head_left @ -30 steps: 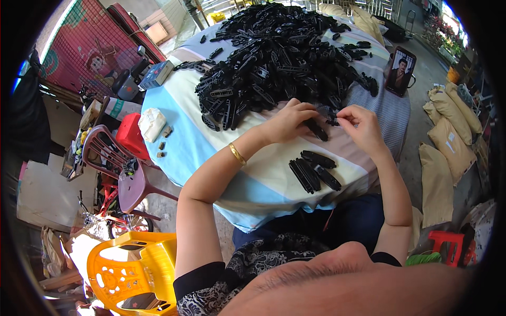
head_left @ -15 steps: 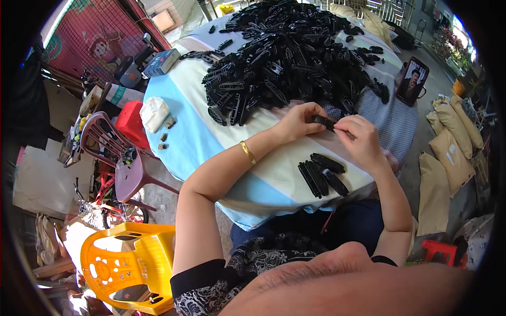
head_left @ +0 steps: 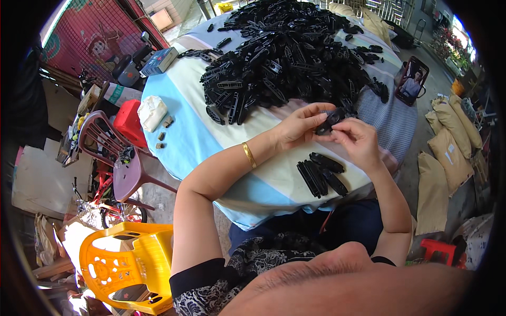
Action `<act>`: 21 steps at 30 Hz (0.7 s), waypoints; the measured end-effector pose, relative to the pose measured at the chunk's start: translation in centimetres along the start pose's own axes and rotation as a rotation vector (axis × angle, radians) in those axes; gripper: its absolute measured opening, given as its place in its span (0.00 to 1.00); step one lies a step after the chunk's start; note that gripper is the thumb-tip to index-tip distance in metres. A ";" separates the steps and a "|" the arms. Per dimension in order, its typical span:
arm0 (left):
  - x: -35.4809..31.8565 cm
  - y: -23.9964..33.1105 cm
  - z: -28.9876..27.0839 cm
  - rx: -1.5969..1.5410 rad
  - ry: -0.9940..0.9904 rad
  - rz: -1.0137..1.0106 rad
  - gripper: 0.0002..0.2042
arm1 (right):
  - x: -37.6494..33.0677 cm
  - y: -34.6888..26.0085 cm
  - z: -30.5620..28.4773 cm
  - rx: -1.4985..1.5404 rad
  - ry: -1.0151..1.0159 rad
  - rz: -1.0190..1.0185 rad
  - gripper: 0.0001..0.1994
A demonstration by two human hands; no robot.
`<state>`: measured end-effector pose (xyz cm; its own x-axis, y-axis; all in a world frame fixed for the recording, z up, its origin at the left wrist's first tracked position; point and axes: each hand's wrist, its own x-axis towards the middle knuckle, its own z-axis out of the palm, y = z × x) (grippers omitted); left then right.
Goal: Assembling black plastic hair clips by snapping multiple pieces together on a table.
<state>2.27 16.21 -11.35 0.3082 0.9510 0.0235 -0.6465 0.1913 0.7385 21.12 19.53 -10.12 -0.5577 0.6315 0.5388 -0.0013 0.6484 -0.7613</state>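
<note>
Over the table, my left hand (head_left: 301, 126) is closed round a small black plastic part (head_left: 331, 120), long and curved. My right hand (head_left: 359, 139) pinches at its near right edge with thumb and forefinger; whether a smaller piece sits between those fingertips cannot be made out. Just beyond both hands rises a large heap of similar black plastic parts (head_left: 284, 58). Closer to me, a small group of black parts (head_left: 316, 176) lies side by side on the cloth, below my right wrist. A gold bracelet (head_left: 248, 155) circles my left wrist.
A striped cloth (head_left: 182, 134) covers the table. A phone (head_left: 412, 80) stands at its right edge. On the left lie a blue box (head_left: 159, 61), a white bag (head_left: 152, 113) and small brownish pieces (head_left: 161, 136). Around it are a yellow chair (head_left: 113, 263), a purple chair (head_left: 129, 179) and sacks (head_left: 450, 152).
The black part has turned in my left hand and now shows a broader face. My right fingers have shifted slightly along its near edge. The phone's picture differs.
</note>
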 end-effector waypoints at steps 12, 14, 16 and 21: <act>-0.1 0.1 -1.0 0.202 0.093 -0.277 0.13 | 1.1 -1.2 -0.9 -0.534 -0.039 -0.557 0.10; -0.1 0.1 -1.4 0.223 0.070 -0.289 0.14 | 1.2 -1.0 -1.0 -0.568 -0.046 -0.580 0.10; 0.0 0.4 -1.7 0.244 0.047 -0.301 0.15 | 1.2 -1.0 -0.9 -0.601 -0.052 -0.602 0.10; -0.6 1.1 -0.4 0.447 -0.041 -0.186 0.21 | 1.1 -1.0 -1.1 -0.709 -0.060 -0.651 0.10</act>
<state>1.11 15.96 -10.84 0.4231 0.8986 -0.1162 -0.2175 0.2252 0.9497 21.45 20.03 -8.37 -0.6666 0.0474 0.7439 0.1651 0.9826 0.0854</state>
